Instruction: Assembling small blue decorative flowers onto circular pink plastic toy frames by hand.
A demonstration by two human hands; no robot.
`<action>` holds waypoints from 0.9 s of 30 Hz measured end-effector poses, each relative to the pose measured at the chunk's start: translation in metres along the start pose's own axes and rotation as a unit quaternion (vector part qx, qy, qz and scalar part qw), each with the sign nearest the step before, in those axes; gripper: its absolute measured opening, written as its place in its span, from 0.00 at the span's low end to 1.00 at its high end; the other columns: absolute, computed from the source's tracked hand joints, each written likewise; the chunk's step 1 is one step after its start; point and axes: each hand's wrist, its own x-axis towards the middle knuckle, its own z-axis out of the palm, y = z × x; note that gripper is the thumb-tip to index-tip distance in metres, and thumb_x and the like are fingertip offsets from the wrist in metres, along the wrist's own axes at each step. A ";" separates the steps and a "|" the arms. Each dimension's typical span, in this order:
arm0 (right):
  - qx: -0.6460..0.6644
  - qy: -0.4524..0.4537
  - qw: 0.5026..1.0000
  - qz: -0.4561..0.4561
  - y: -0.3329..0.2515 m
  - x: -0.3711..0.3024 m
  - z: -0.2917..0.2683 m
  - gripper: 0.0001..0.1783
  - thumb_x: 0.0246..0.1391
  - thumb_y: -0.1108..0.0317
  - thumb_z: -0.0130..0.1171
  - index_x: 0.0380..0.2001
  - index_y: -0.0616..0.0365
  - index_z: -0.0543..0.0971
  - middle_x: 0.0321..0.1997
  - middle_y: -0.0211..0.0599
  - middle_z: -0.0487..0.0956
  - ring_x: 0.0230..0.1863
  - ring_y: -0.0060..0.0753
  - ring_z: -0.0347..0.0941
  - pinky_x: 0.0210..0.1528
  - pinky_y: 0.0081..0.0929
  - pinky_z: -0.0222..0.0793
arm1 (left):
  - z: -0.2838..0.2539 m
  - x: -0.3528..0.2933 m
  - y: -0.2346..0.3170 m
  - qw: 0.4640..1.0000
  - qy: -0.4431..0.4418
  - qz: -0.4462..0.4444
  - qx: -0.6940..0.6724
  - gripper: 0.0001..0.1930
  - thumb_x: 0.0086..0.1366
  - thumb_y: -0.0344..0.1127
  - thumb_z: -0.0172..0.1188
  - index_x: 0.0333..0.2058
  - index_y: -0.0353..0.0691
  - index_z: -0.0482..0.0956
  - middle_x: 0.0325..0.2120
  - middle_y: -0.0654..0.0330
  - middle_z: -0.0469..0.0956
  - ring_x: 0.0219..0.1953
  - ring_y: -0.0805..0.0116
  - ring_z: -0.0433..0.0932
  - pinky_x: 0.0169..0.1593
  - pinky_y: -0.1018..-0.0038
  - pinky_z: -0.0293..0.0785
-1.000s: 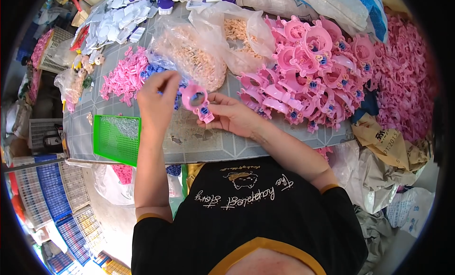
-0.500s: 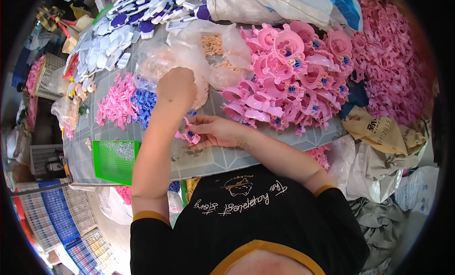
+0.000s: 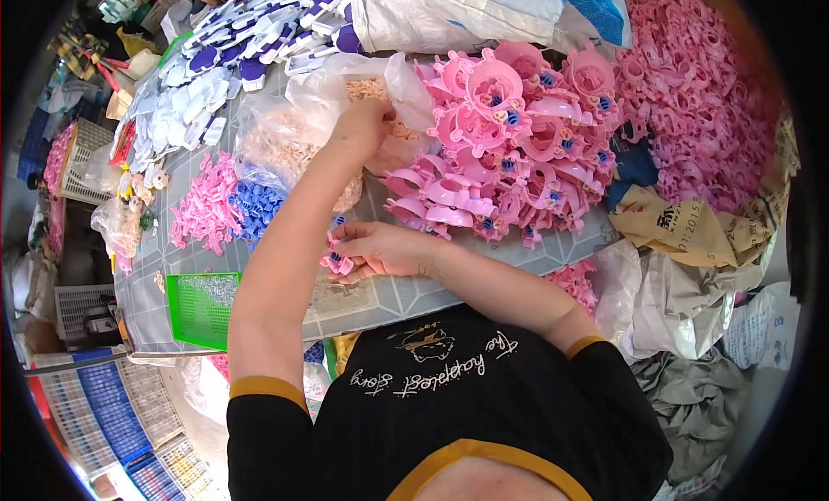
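Observation:
My left hand [image 3: 361, 128] reaches into a clear plastic bag [image 3: 321, 85] of small peach-coloured plastic parts [image 3: 368, 89]. Its fingers point away and down among the parts, mostly hidden behind the back of the hand. Close to the table's near edge, my right hand [image 3: 380, 249] pinches a small pink plastic part [image 3: 337, 263] with a bit of blue on it. Left of my forearm lie a heap of small blue parts [image 3: 257, 209] and a heap of small pink parts [image 3: 207, 203].
Pink ring-shaped assemblies [image 3: 484, 95] with blue pieces are piled right of the bag. Beyond them rises a bigger pink heap [image 3: 699, 95]. White and purple pieces [image 3: 259, 35] cover the far left. A green tray [image 3: 203, 328] sits at the near-left table edge; a white sack [image 3: 449, 18] lies behind.
My left hand has moved right and slightly farther away, into the bag's opening with the peach parts. My right hand stays near the table edge with the pink part. The whole view has shifted slightly.

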 end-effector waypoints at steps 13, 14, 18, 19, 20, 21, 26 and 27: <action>0.040 -0.024 0.998 -0.042 0.000 -0.007 0.008 0.20 0.71 0.62 0.53 0.62 0.58 0.71 0.58 0.34 0.77 0.56 0.30 0.78 0.63 0.39 0.76 | -0.066 -0.158 0.047 0.908 0.170 -0.074 -0.376 0.09 0.67 0.24 0.62 0.45 0.31 0.84 0.41 0.59 0.84 0.39 0.75 0.80 0.43 0.79 0.76; 0.044 -0.028 0.998 -0.033 -0.002 -0.007 0.008 0.20 0.71 0.62 0.53 0.62 0.58 0.71 0.58 0.34 0.77 0.56 0.30 0.78 0.63 0.39 0.76 | -0.066 -0.172 0.046 0.903 0.200 -0.067 -0.374 0.08 0.65 0.23 0.64 0.42 0.31 0.84 0.39 0.60 0.83 0.39 0.77 0.79 0.41 0.80 0.75; 0.079 -0.026 0.995 -0.049 -0.006 -0.009 0.012 0.24 0.73 0.61 0.50 0.65 0.63 0.68 0.55 0.38 0.79 0.53 0.32 0.80 0.60 0.37 0.77 | -0.062 -0.215 0.033 0.934 0.255 -0.039 -0.248 0.08 0.62 0.21 0.65 0.41 0.33 0.85 0.40 0.57 0.84 0.38 0.71 0.82 0.40 0.79 0.76; 0.077 -0.040 0.995 -0.055 -0.007 -0.008 0.010 0.24 0.73 0.61 0.49 0.65 0.63 0.67 0.56 0.39 0.79 0.53 0.33 0.80 0.60 0.37 0.77 | -0.062 -0.222 0.034 0.944 0.247 -0.041 -0.214 0.08 0.61 0.21 0.66 0.40 0.34 0.86 0.39 0.55 0.84 0.39 0.68 0.83 0.41 0.78 0.76; 0.075 -0.054 0.994 -0.060 -0.007 -0.008 0.008 0.25 0.73 0.61 0.49 0.66 0.63 0.66 0.57 0.40 0.78 0.53 0.34 0.80 0.60 0.38 0.77 | -0.059 -0.228 0.036 0.944 0.248 -0.045 -0.214 0.08 0.61 0.21 0.66 0.40 0.34 0.86 0.39 0.55 0.84 0.39 0.68 0.83 0.41 0.78 0.76; 0.090 -0.065 0.992 -0.062 -0.005 -0.004 0.004 0.25 0.74 0.62 0.47 0.67 0.63 0.65 0.58 0.43 0.77 0.56 0.42 0.79 0.63 0.41 0.76 | -0.055 -0.232 0.040 0.942 0.255 -0.063 -0.209 0.08 0.61 0.21 0.66 0.39 0.35 0.86 0.38 0.55 0.85 0.38 0.66 0.83 0.42 0.76 0.77; 0.085 -0.038 0.994 -0.056 -0.002 -0.007 0.007 0.24 0.74 0.62 0.47 0.65 0.65 0.67 0.57 0.44 0.78 0.55 0.42 0.80 0.62 0.40 0.77 | -0.041 -0.237 0.029 0.953 0.272 0.004 -0.132 0.08 0.57 0.21 0.68 0.37 0.35 0.86 0.34 0.56 0.85 0.37 0.60 0.82 0.43 0.70 0.78; 0.091 -0.033 0.994 -0.056 -0.001 -0.007 0.005 0.24 0.74 0.62 0.47 0.64 0.65 0.67 0.57 0.45 0.78 0.54 0.42 0.80 0.61 0.39 0.78 | -0.040 -0.236 0.030 0.957 0.267 0.014 -0.116 0.08 0.57 0.21 0.68 0.36 0.35 0.86 0.34 0.56 0.85 0.37 0.60 0.82 0.44 0.70 0.78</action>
